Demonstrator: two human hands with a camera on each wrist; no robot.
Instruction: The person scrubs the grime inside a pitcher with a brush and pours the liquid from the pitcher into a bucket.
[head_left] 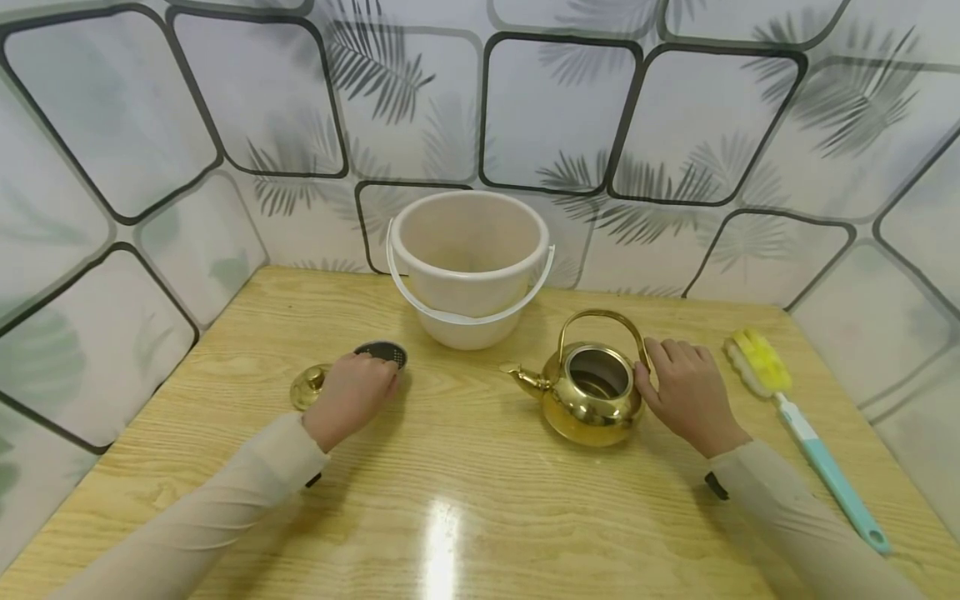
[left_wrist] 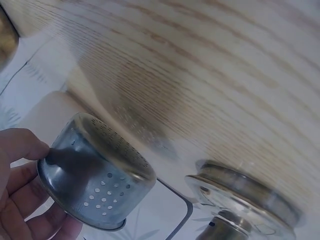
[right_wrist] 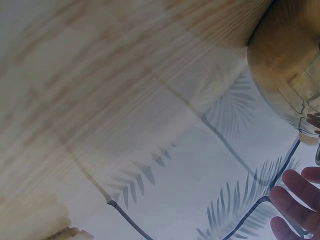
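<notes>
A metal strainer basket (left_wrist: 100, 170) with punched holes hangs over the table, its rim pinched between the thumb and fingers of my left hand (head_left: 352, 398). Just left of that hand lies the gold kettle lid (head_left: 307, 387), knob up. The gold kettle (head_left: 592, 412) stands uncovered at centre right, spout pointing left and handle (head_left: 600, 315) raised. My right hand (head_left: 688, 396) is at the right side of the handle, its fingers (right_wrist: 295, 200) loosely extended. The thumb is by the handle's lower end; whether it touches is unclear.
A white bucket (head_left: 472, 292) with its bail lowered stands at the back, against the patterned wall (head_left: 555, 108). On the right lies a brush (head_left: 821, 454) with a yellow sponge head and blue handle. All stand on a wood-grain table (head_left: 390, 517).
</notes>
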